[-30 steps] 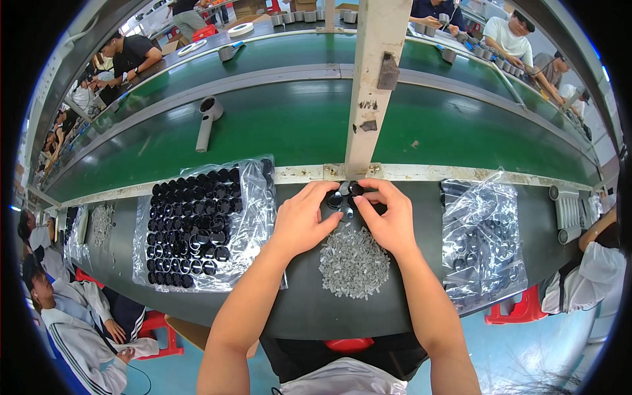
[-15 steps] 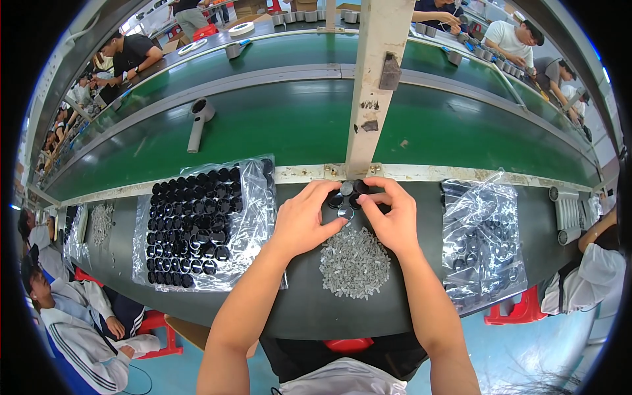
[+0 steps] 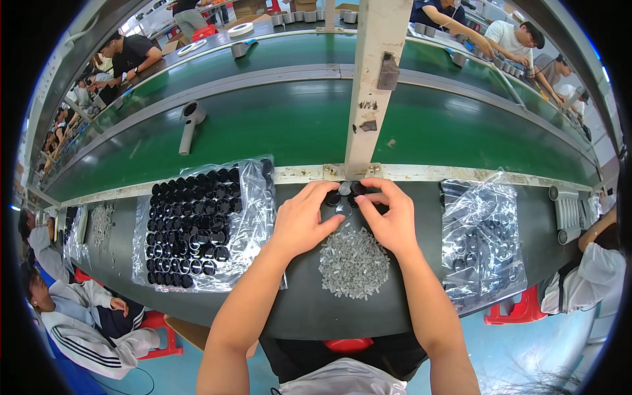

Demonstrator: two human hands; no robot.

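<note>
Left hand point(image 3: 304, 220) and right hand point(image 3: 388, 220), fingers pinched around small black round caps point(image 3: 345, 195), just beyond the pile of grey pins point(image 3: 353, 262).

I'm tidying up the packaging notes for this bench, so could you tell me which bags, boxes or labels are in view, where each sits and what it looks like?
Clear plastic bag: left of the left hand, spread flat under rows of black round caps.
Second clear plastic bag: right of the right hand, crinkled, with dark parts inside.
Brown cardboard boxes: top edge, beyond the green belt.
No labels or screens can be made out.
</note>
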